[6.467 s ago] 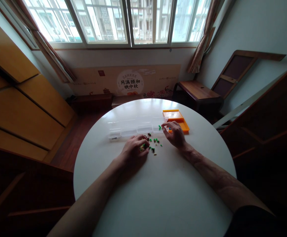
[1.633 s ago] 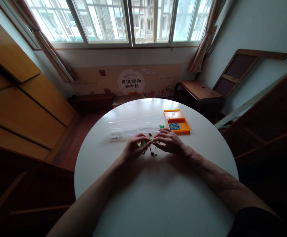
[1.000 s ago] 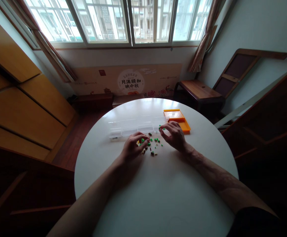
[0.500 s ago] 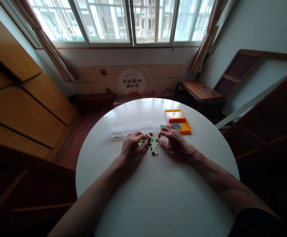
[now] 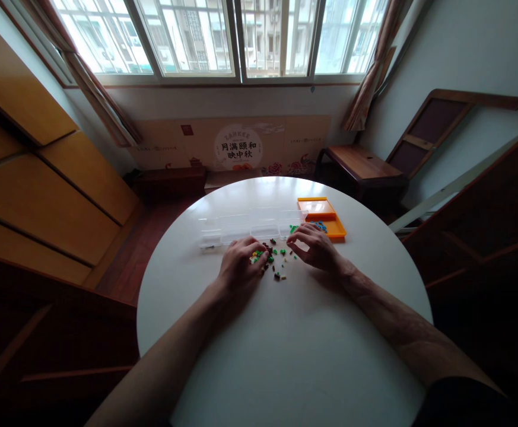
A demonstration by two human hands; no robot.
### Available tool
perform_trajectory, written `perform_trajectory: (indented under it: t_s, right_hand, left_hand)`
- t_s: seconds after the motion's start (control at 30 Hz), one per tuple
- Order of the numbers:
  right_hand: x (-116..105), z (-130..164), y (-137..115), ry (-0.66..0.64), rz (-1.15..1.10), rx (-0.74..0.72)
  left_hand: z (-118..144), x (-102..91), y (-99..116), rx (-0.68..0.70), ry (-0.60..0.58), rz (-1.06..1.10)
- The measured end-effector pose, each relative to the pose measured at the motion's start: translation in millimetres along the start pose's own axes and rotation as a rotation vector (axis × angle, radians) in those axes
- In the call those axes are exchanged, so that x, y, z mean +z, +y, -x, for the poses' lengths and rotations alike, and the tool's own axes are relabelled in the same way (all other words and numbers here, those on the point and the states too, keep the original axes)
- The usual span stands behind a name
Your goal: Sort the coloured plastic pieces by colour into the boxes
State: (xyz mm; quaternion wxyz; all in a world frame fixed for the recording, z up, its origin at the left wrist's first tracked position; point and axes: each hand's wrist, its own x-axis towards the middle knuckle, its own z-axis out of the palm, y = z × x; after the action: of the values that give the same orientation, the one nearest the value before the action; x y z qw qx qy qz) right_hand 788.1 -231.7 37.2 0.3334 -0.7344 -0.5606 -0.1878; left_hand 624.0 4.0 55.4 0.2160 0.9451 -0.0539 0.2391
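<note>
Loose little bricks (image 5: 270, 259), green, brown and pale, lie in a scattered patch on the round white counter (image 5: 285, 347), between the two hands. From my remote view, the left hand (image 5: 241, 261) curls over the patch's left edge, thumb and fingers bowed around some bricks; I can't tell whether it pinches any. The right hand (image 5: 314, 246) has just drawn up slightly from the patch, its thumb and forefinger bent into a loop; I can't make out a brick at the tips. That shift puts it beside the green pieces (image 5: 293, 229) in the right end of the clear compartment box (image 5: 265, 230), so I judge it between pile and box. Beyond the right hand, blue pieces (image 5: 321, 226) sit in the orange tray (image 5: 337, 230).
</note>
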Motion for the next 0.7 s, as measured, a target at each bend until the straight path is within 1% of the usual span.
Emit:
perform_trajectory:
  t_s: [0.13,0.2,0.23,0.27,0.33,0.43,0.5,0.57,0.7]
  right_hand:
    - [-0.7,-0.1,6.4,0.250,0.093,0.162]
    - [-1.2,0.7,10.9,0.299,0.122,0.220]
    - [-1.4,1.1,12.6,0.298,0.120,0.234]
    - [-1.5,1.4,13.6,0.284,0.104,0.236]
    - [-1.5,1.7,12.3,0.209,0.036,0.199]
    - [-1.8,1.3,3.1,0.023,-0.085,0.041]
    - [-2.5,0.9,-4.8,-0.085,-0.122,-0.038]
    - [-3.1,0.7,-10.8,-0.137,-0.123,-0.049]
    - [-2.9,0.5,-13.3,-0.153,-0.100,-0.028]
  left_hand:
    - [0.2,0.2,-0.2,0.000,-0.002,0.011]
    - [0.6,0.2,-0.3,0.002,-0.003,0.016]
    - [0.8,0.2,-0.4,0.003,-0.002,0.015]
    - [1.0,0.2,-0.6,0.004,-0.001,0.013]
    - [1.2,0.3,-1.1,0.005,-0.002,0.007]
    - [0.8,0.4,-0.9,0.001,-0.013,0.003]
    - [0.3,0.0,0.1,0.007,-0.020,0.010]
    - [-0.1,-0.8,1.8,0.018,-0.024,0.026]
    - [-0.1,-2.7,5.6,0.041,-0.052,0.048]
